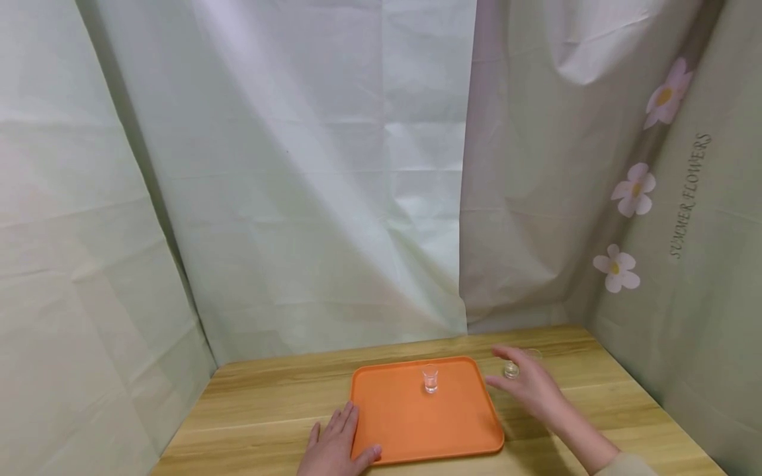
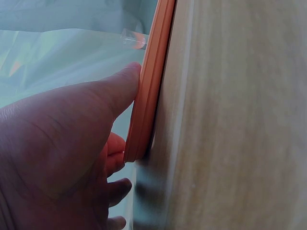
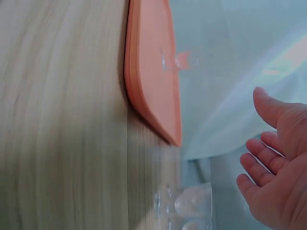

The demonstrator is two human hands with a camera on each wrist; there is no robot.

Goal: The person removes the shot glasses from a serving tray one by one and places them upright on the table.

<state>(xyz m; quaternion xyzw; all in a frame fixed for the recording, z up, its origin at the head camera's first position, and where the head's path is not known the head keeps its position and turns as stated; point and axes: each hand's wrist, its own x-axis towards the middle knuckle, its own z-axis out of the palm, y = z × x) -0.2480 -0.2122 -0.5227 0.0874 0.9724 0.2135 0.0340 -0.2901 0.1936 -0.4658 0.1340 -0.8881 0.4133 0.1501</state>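
Note:
An orange rectangular tray (image 1: 411, 426) lies on the wooden table. Toward its back stands a small clear shot glass (image 1: 430, 379), upright. My left hand (image 1: 335, 444) rests at the tray's front left corner, thumb on the rim and fingers extended along the left side. To the right of the tray, my right hand (image 1: 532, 388) hovers with thumb and fingers spread apart, holding nothing. Close to it stand more small clear glasses (image 1: 510, 370), partly hidden by the hand in the head view. The right wrist view shows two such glasses (image 3: 192, 202) below the open palm.
The wooden table (image 1: 268, 403) extends on both sides of the tray. Pale fabric curtains (image 1: 333, 198) enclose the back and sides, and the right one bears printed flowers (image 1: 634, 190) and lettering.

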